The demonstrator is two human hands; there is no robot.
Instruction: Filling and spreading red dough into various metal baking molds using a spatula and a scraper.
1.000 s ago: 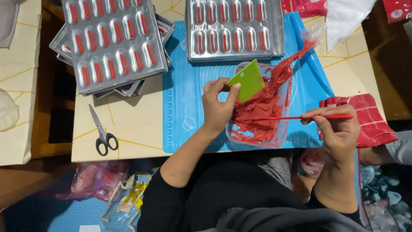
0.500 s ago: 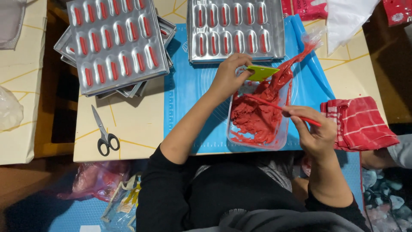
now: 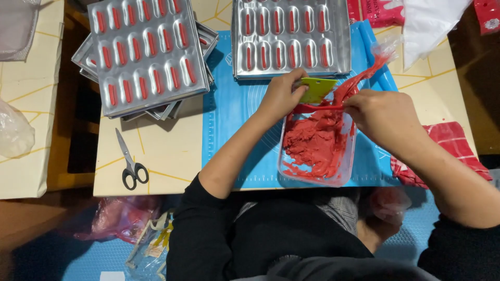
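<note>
My left hand point(image 3: 282, 95) grips a green plastic scraper point(image 3: 317, 89) at the far rim of a clear plastic tub point(image 3: 344, 171) that holds red batter point(image 3: 313, 143). My right hand point(image 3: 382, 115) holds a thin red spatula point(image 3: 319, 107) whose blade lies across the tub's far edge, just under the scraper. A batter-smeared clear piping bag point(image 3: 367, 73) trails up and to the right from the tub. The tub sits on a blue silicone mat point(image 3: 237, 114).
A metal mould tray point(image 3: 291, 36) with red strips lies beyond the tub. A stack of similar trays point(image 3: 146, 52) sits to the left. Scissors point(image 3: 130, 161) lie near the table's front edge. A red checked cloth point(image 3: 455, 140) is at the right.
Both hands have moved to the tub's far edge. The scraper has come down from upright over the batter, and the right hand has swung left with the red spatula to meet it.
</note>
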